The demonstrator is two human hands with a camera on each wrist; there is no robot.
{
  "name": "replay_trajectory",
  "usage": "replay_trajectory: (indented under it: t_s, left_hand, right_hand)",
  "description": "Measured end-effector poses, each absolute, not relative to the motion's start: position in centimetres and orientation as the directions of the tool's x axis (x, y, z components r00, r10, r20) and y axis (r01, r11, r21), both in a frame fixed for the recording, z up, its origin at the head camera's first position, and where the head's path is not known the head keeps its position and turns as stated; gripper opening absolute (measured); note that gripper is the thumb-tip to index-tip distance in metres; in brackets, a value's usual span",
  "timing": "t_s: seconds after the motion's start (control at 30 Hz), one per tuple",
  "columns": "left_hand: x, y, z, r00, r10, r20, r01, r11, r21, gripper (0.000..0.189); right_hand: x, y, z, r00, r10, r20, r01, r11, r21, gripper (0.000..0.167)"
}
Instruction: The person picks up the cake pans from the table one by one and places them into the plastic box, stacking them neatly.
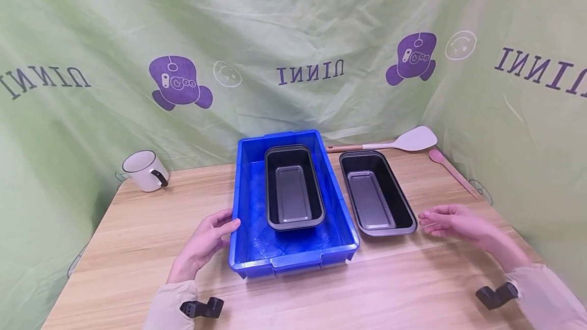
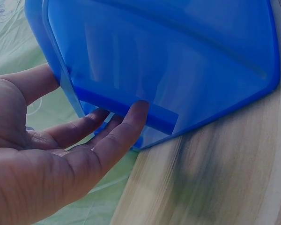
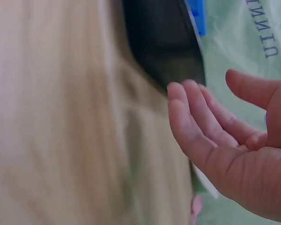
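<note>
A blue plastic bin [image 1: 254, 266] sits on the wooden table in front of me, and a dark loaf pan [image 1: 291, 195] lies inside it. My left hand [image 1: 208, 238] holds the bin's left side, thumb at the rim. In the left wrist view its fingers [image 2: 117, 136] bend against the ledge on the outer wall [image 2: 178, 56]. Right of the bin, a second loaf pan [image 1: 373, 197] stands on the table. My right hand [image 1: 451, 223] is just beside that pan's near right corner, fingers loosely extended, thumb apart, holding nothing; its fingertips [image 3: 175, 89] are right at the pan's end.
A white mug [image 1: 144, 172] with a black handle stands at the back left. Behind the second pan lies a white spatula [image 1: 415, 139] with a wooden handle. A pink spoon [image 1: 451, 169] lies along the right edge. Green printed cloth [image 1: 284, 24] hangs round the table.
</note>
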State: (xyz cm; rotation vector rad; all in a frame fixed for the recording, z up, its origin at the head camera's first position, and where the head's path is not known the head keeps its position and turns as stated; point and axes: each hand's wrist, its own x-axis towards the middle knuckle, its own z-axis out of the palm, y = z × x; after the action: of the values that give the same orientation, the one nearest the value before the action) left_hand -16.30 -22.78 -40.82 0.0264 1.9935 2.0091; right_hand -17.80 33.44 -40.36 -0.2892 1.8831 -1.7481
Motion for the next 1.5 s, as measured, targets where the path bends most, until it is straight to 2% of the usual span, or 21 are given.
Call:
replay_trajectory:
  t_s: [0.07,0.2,0.37,0.63,1.0,1.5]
  left_hand:
    - [-16.3,-22.8,-40.8,-0.952,0.233,-0.201,-0.203,0.013,0.979,0.055]
    - [-16.3,-22.8,-40.8,-0.951,0.236,-0.198,-0.201,0.011,0.979,0.055]
    - [-16.2,-22.8,-40.8,-0.951,0.233,-0.202,-0.204,0.012,0.979,0.055]
    - [-16.2,-22.6,-40.6,-0.951,0.223,-0.212,-0.214,0.015,0.977,0.055]
    - [-16.2,-22.7,-40.7,-0.951,0.221,-0.219,-0.219,0.025,0.975,0.056]
    - [-16.3,-22.6,-40.8,-0.951,0.220,-0.218,-0.218,0.022,0.976,0.055]
  right_hand:
    - [-17.7,33.7,-41.0,-0.777,-0.580,-0.246,0.246,0.081,-0.966,0.023]
    - [-17.5,33.6,-41.8,-0.710,-0.658,-0.251,0.279,0.065,-0.958,0.027]
    - [-17.3,33.3,-42.3,-0.647,-0.718,-0.257,0.315,0.055,-0.947,0.031]
    - [-17.6,32.8,-42.3,-0.579,-0.787,-0.212,0.416,-0.062,-0.907,0.035]
    - [-18.0,31.7,-42.6,-0.578,-0.781,-0.238,0.447,-0.059,-0.893,0.032]
    - [-18.0,31.5,-43.2,-0.573,-0.799,-0.185,0.523,-0.182,-0.833,0.036]
